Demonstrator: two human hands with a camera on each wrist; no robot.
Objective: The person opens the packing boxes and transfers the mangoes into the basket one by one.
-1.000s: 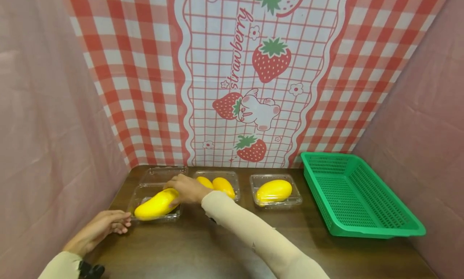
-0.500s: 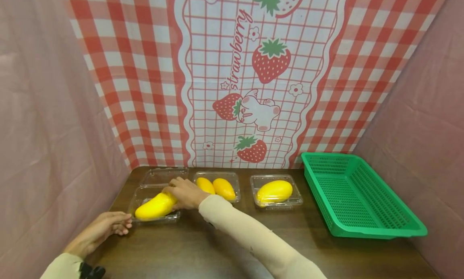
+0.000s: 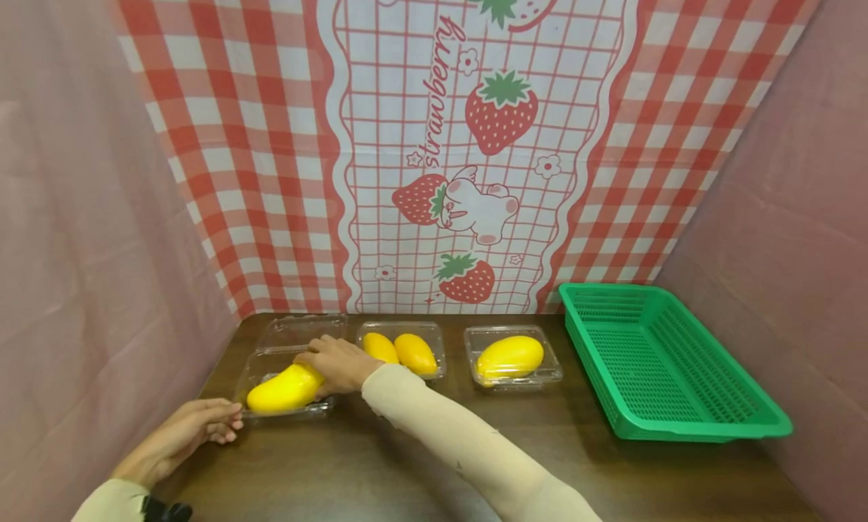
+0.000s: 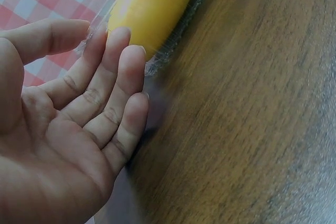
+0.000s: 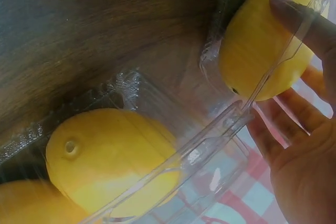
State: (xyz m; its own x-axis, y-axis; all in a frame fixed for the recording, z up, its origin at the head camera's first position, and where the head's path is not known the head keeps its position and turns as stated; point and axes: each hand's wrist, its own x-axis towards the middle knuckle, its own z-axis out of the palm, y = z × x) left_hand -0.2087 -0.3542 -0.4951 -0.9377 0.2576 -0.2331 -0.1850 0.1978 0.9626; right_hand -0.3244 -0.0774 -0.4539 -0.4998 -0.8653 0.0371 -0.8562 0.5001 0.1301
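Observation:
In the head view my right hand (image 3: 339, 365) grips the right end of a yellow mango (image 3: 281, 390), which lies slanted in the leftmost clear plastic clamshell box (image 3: 252, 368). The right wrist view has my thumb on one side of this mango (image 5: 257, 45) and the fingers beneath its other side. At the box's front left corner, my left hand (image 3: 193, 429) pinches the plastic edge between thumb and forefinger. Its other fingers (image 4: 131, 69) lie loosely bent by the mango's near end. The box's lid (image 3: 301, 331) is folded back toward the cloth backdrop.
Right of the hands stands a clear box (image 3: 439, 356) with two mangoes (image 3: 415, 353), partly behind the right sleeve. Another box (image 3: 552, 365) with one mango (image 3: 510, 358) is further right. A green basket (image 3: 613, 409) occupies the table's right end. Checked cloth (image 3: 271, 206) hangs behind.
The right hand has shifted slightly left and down with the mango, which sits lower in the box. The left hand stays at the box corner. The head view has shifted slightly.

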